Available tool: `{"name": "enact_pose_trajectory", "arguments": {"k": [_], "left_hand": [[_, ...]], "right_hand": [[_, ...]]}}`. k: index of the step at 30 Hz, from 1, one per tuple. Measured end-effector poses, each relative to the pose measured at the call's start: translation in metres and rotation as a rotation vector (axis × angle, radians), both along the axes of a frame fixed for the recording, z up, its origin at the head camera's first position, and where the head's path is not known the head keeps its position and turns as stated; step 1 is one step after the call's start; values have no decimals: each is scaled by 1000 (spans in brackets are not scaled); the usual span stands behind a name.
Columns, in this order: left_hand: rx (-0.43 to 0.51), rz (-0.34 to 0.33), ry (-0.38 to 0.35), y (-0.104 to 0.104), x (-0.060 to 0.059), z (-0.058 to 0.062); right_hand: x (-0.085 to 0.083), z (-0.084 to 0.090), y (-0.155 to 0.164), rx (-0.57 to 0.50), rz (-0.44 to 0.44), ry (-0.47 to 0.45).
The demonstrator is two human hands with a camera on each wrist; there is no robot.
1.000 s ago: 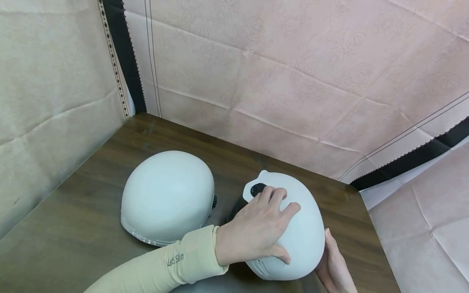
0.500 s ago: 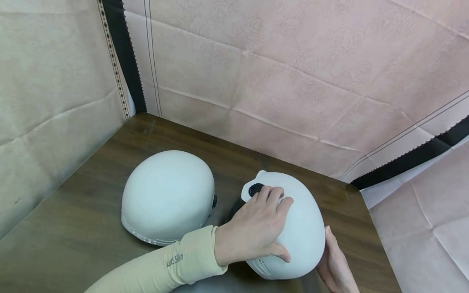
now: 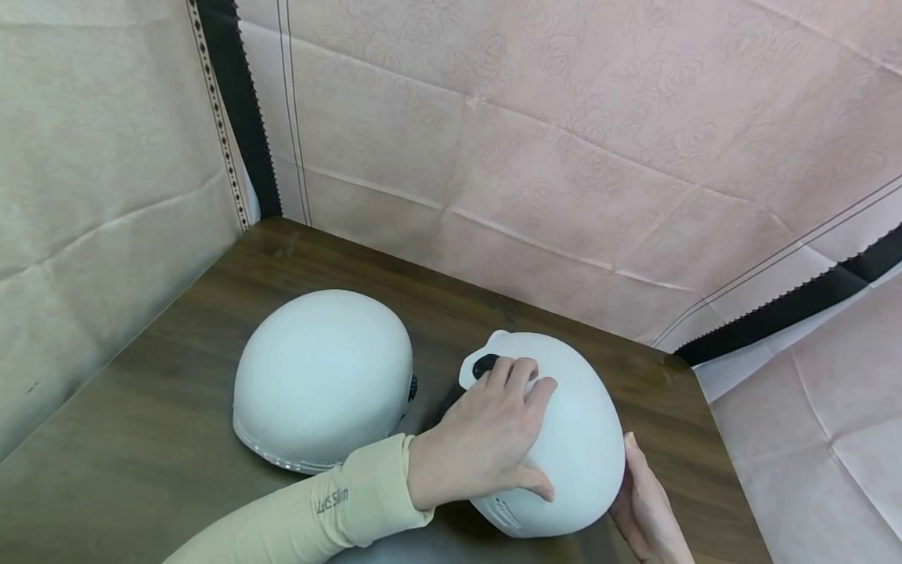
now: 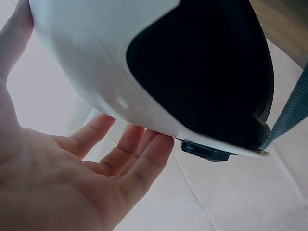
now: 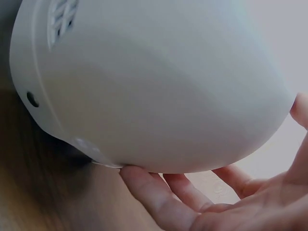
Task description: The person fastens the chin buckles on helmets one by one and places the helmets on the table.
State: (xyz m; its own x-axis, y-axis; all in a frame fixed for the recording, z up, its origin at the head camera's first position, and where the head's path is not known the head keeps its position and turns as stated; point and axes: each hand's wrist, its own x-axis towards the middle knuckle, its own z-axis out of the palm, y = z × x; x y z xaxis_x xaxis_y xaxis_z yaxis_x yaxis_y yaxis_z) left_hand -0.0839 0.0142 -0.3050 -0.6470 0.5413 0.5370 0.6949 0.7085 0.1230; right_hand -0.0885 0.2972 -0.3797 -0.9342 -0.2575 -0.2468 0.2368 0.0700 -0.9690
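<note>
A white helmet (image 3: 581, 439) with a black dial (image 3: 485, 366) is tilted between my two hands, its opening towards the left. My left hand (image 3: 479, 442) lies across its shell, thumb and bent fingers spread apart. In the left wrist view the fingertips touch the white shell beside the dial, and the black lining (image 4: 197, 67) and a dark strap (image 4: 291, 103) show. My right hand (image 3: 648, 501) holds the helmet's right side. The right wrist view has its fingers along the lower edge and its thumb on the far side. Vent slots (image 5: 62, 21) mark the shell there.
A second white helmet (image 3: 324, 376) stands to the left on the dark wooden table (image 3: 176, 376), just beyond my left sleeve (image 3: 338, 501). Pale patterned cloth (image 3: 493, 157) rises behind the table and at both sides.
The held helmet has turned slightly, its dial end shifting a little to the left. My left hand has moved left with it. The other helmet has stayed where it was.
</note>
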Motion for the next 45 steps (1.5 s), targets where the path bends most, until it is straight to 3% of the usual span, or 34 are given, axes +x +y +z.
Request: {"name": "enact_pose_trajectory", "arguments": {"k": [12, 26, 31, 38, 45], "left_hand": [[-4, 27, -26, -8, -3, -5], [-12, 44, -124, -17, -4, -10], [-4, 40, -156, -19, -6, -11], [26, 29, -263, -22, -9, -11], [10, 3, -262, -23, -11, -12]], "right_hand": [[2, 3, -4, 43, -50, 55], [2, 5, -11, 158, -123, 68], [2, 6, -13, 169, -144, 60], [1, 7, -15, 183, -138, 84], [2, 7, -16, 207, -156, 110]]}}
